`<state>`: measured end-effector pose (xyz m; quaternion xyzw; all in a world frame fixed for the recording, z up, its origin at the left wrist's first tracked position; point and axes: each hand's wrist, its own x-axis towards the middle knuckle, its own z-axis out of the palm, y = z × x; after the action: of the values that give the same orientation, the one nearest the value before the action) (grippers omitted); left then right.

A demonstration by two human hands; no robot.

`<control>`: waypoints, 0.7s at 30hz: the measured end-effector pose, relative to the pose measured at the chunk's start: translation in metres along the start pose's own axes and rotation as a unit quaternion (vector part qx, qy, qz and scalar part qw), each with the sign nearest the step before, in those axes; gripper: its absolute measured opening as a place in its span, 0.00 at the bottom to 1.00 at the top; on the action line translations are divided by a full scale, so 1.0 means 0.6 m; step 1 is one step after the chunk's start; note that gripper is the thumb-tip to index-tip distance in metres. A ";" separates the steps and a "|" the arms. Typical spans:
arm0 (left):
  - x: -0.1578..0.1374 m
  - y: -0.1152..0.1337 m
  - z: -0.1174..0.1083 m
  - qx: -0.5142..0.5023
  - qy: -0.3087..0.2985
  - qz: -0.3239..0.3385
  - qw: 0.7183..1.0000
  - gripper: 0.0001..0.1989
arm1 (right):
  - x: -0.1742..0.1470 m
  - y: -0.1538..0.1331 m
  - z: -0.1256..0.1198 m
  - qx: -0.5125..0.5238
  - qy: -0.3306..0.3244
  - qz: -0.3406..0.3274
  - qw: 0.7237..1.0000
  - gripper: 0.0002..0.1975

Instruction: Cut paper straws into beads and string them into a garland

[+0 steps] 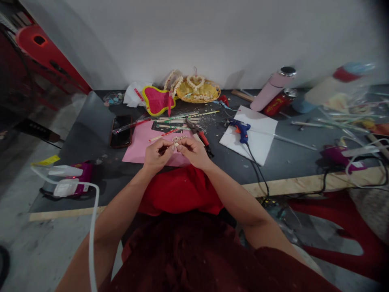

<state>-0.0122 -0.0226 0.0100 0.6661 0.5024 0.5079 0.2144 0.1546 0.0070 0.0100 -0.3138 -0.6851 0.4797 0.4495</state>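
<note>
Both forearms are angling inward from five and seven o'clock, elbows bending, wrists hanging just over the tabletop's (197,160) near edge. The left hand (156,155) and the right hand (196,152) are nearly meeting, fingers curling and thumbs pointing toward each other. Both hands are pinching one small pale beaded piece (178,139) between thumbs and fingertips, so neither is standing open; the piece is sitting at the centre of the clock, above one pink sheet (136,142).

From there, one pair of pliers (203,137) is lying close by at two o'clock. One phone (120,132) is resting between nine and ten. One yellow basket (197,96) is standing near one o'clock. One blue glue gun (242,129) is lying between two and three, on one white board (264,142). Farther out at two, one pink flask (272,89) and one red can (278,102) are leaning in view. Two purple boxes are showing: one (84,176) between eight and nine, one (337,156) at three.
</note>
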 end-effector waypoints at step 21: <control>0.010 -0.005 -0.003 -0.002 0.021 -0.045 0.999 0.03 | 0.003 0.009 -0.008 -0.064 0.007 0.000 0.998 0.12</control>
<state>-0.0152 -0.0164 0.0108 0.6313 0.5357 0.5125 0.2276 0.1581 0.0119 0.0063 -0.3455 -0.7111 0.4328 0.4331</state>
